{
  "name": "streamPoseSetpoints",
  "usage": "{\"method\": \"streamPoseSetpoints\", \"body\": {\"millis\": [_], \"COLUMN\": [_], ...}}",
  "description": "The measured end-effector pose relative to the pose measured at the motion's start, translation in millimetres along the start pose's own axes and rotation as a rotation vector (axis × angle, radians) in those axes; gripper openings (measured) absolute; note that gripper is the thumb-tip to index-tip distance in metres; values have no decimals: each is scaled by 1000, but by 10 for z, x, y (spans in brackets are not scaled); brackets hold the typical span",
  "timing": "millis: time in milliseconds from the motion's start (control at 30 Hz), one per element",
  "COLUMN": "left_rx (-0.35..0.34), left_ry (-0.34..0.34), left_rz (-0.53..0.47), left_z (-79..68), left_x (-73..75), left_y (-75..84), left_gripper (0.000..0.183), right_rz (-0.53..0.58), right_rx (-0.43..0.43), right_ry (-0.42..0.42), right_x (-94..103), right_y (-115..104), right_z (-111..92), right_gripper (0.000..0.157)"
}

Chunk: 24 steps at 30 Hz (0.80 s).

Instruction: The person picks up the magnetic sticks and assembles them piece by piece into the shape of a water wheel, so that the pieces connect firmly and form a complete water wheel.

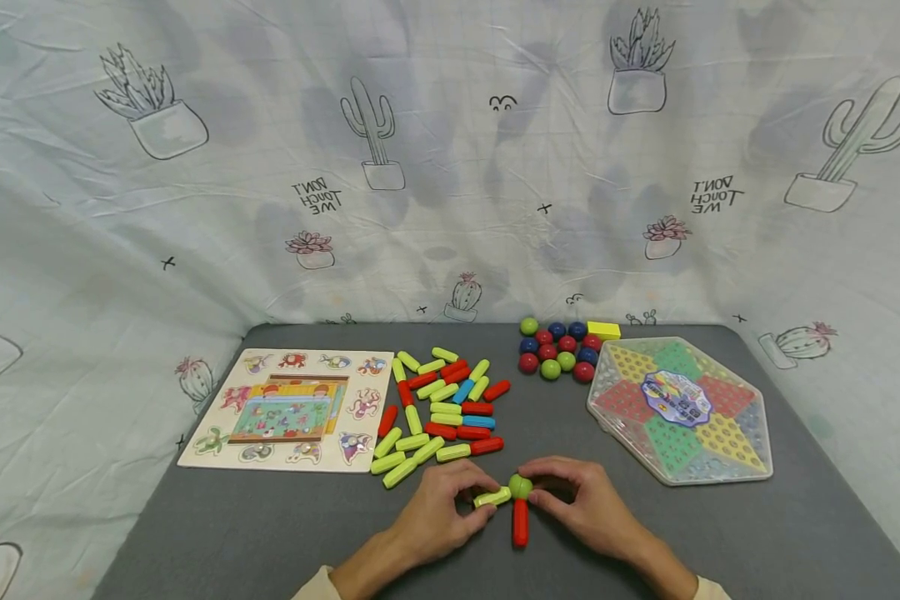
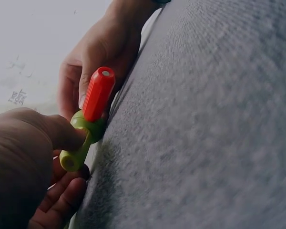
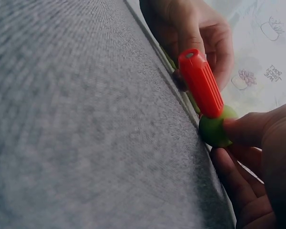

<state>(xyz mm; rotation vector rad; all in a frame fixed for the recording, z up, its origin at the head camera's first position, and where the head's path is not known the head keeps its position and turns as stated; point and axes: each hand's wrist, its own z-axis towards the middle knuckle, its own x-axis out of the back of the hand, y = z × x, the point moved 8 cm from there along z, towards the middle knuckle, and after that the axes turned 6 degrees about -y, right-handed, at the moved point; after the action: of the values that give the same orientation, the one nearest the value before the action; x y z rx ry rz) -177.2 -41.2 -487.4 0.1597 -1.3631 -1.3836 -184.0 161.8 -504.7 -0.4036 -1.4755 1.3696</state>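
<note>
A green ball (image 1: 521,486) lies on the table between both hands, pinched between thumb and fingers of the right hand (image 1: 587,510). From the ball's near side a red magnetic rod (image 1: 521,525) points toward the person; its free end shows a small metal disc in the left wrist view. The left hand (image 1: 444,510) pinches a yellow-green magnetic rod (image 1: 492,497) whose right end touches the ball from the left. In the right wrist view, the right thumb (image 3: 245,129) presses on the ball, and the left hand's rod is mostly hidden.
Several loose yellow-green, red and blue rods (image 1: 446,408) lie beyond the left hand. Coloured balls (image 1: 547,352) and a yellow block (image 1: 603,331) are at the back. A wooden puzzle board (image 1: 195,450) lies left, a boxed star-patterned board game (image 1: 678,408) right.
</note>
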Motion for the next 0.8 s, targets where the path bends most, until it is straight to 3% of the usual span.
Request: {"method": "streamPoseSetpoints", "body": {"millis": [333, 567, 800], "left_rx": [56, 86, 65], "left_ry": [10, 34, -35], "left_rz": [-6, -18, -57], "left_z": [5, 4, 10], "left_x": [9, 8, -41], "left_y": [2, -25, -32], "left_gripper": [22, 22, 24], "right_rz": [-31, -181, -196], "right_rx": [-2, -117, -154], "right_ry": [82, 211, 252], "right_x": [23, 45, 2], "right_y": [-52, -133, -140], "right_z": [34, -14, -23], "right_gripper": [28, 27, 30]}}
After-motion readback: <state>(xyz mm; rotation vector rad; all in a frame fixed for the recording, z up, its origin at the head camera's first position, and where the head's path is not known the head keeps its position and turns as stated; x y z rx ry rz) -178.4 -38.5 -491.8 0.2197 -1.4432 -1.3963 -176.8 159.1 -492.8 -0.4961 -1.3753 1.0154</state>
